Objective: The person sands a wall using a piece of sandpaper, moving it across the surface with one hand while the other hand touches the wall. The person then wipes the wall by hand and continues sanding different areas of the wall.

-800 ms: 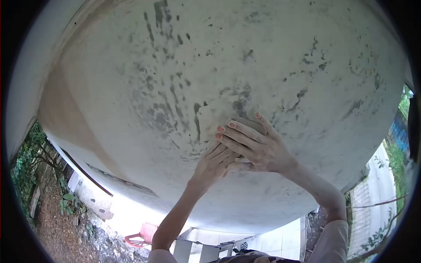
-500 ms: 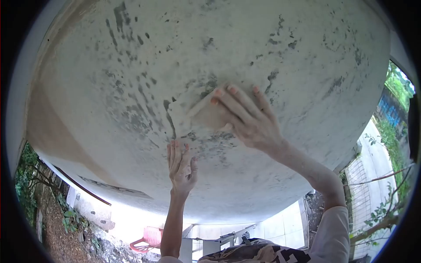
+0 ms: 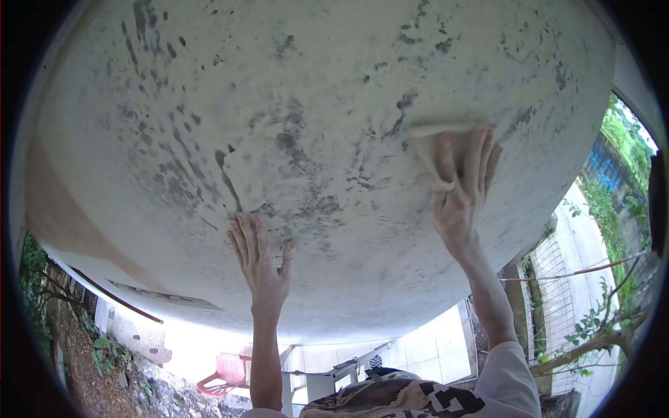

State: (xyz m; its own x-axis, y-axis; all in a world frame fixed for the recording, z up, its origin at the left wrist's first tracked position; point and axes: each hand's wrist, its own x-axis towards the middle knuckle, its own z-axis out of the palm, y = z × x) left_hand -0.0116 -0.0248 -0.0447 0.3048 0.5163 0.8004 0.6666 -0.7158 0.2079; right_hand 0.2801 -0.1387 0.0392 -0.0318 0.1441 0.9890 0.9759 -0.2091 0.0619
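Observation:
A large pale wall surface [image 3: 334,76] with dark grey patches and streaks fills most of the view. My right hand [image 3: 463,177] is at the right of centre, its fingers pressed over a thin, light-coloured flat pad [image 3: 426,143] against the surface. The pad's far edge is blurred. Lower and to the left, my left hand [image 3: 261,258] rests on the surface with fingers spread and nothing in it. Whitish dust coats both hands.
A red plastic chair [image 3: 230,373] and a grey metal frame [image 3: 320,383] stand below. Leafy branches [image 3: 599,338] reach in at the lower right beside a pale path. Plants and bare soil lie at the lower left.
My hands were together over the pad and have parted. My right hand has moved right with the pad; my left hand has moved left onto the surface. The view has shifted too.

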